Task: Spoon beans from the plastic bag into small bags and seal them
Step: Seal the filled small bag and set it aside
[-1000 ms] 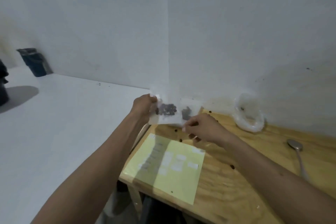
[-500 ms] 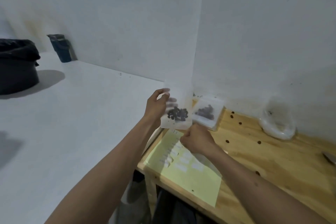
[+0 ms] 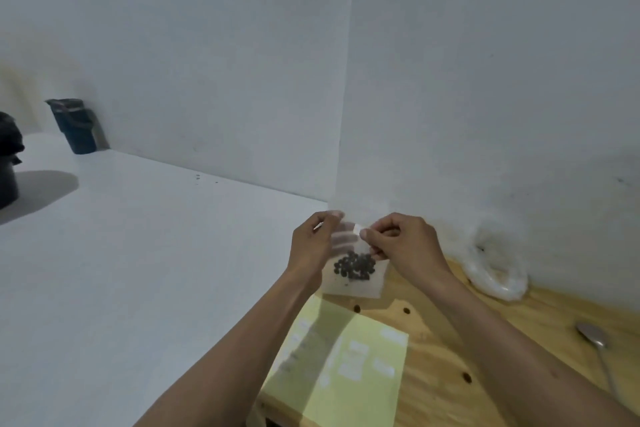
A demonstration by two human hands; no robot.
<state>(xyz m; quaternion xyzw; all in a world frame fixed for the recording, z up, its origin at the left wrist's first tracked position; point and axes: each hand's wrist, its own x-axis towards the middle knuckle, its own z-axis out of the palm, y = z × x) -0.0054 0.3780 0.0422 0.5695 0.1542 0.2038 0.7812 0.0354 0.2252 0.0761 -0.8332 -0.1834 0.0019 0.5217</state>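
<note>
Above the table's far-left corner, the small bag (image 3: pixel 353 265) hung upright between both hands, mouth up, beans (image 3: pixel 354 265) pooled low. Left hand (image 3: pixel 311 246) pinched the top-left edge; right hand (image 3: pixel 403 243) pinched the top-right. The seal strip ran left-right between them; either hand was equally near.

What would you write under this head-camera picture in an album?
Both hands, left and right, pinch the top of a small bag of dark beans above a wooden table.
</note>
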